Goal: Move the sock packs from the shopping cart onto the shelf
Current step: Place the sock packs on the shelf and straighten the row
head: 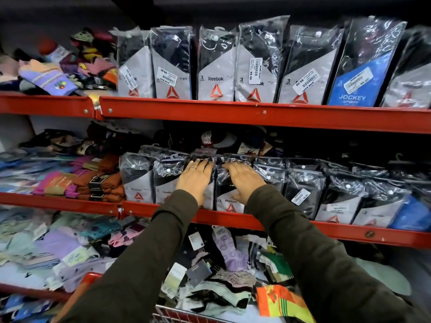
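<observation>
A row of clear-wrapped Reebok sock packs (pixel 137 180) stands upright on the middle red shelf (pixel 163 209). My left hand (pixel 194 177) lies flat on the front of one pack, fingers spread, a ring on one finger. My right hand (pixel 243 179) presses flat on the neighbouring sock pack (pixel 227 201), fingers reaching its top edge. Neither hand closes around a pack. The shopping cart's wire rim (pixel 177 314) shows at the bottom edge between my sleeves. Its contents are hidden.
The upper shelf (pixel 233 113) carries more upright Reebok packs and a blue Jockey pack (pixel 356 73). Loose coloured socks (pixel 58 73) pile at the left of each shelf. The lower shelf holds a jumble of mixed socks (pixel 224 257). More packs fill the middle shelf at right.
</observation>
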Action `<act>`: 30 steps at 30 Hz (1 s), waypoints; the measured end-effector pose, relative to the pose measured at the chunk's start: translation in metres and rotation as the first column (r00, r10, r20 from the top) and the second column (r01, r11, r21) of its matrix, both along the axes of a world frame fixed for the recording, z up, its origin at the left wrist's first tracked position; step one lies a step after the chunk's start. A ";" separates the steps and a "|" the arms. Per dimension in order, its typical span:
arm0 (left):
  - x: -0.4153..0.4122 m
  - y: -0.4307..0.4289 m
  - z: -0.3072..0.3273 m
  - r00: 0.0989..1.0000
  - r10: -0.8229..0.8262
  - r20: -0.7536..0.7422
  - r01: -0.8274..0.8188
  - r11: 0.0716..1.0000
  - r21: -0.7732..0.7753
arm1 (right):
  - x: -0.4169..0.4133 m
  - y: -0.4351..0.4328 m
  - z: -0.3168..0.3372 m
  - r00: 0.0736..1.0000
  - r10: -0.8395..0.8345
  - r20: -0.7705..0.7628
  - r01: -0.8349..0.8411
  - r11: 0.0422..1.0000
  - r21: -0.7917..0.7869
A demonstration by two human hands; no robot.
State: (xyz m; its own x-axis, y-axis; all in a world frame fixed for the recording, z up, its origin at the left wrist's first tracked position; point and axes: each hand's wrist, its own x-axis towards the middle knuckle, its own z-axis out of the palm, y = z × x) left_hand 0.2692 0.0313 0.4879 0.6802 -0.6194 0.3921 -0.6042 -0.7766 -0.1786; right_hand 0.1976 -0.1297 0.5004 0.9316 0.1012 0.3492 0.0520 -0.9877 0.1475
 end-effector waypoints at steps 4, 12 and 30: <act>0.000 0.001 0.000 1.000 -0.024 -0.006 0.024 1.000 -0.018 | -0.001 0.001 0.000 1.000 0.007 -0.001 -0.007 0.999 0.043; -0.001 0.004 0.000 0.999 -0.047 -0.008 0.047 0.999 -0.008 | 0.005 0.013 0.000 0.997 -0.083 -0.002 0.083 0.995 0.052; -0.049 -0.046 0.022 0.981 -0.165 0.107 0.166 0.986 0.004 | -0.076 -0.065 0.022 0.940 -0.314 0.133 0.312 0.949 0.037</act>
State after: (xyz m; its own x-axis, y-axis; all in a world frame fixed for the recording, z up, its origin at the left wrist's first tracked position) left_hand 0.2203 -0.0145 0.5101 0.5229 -0.7177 0.4599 -0.7022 -0.6686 -0.2449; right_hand 0.1211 -0.1943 0.5223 0.8593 -0.1945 0.4731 -0.2800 -0.9529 0.1168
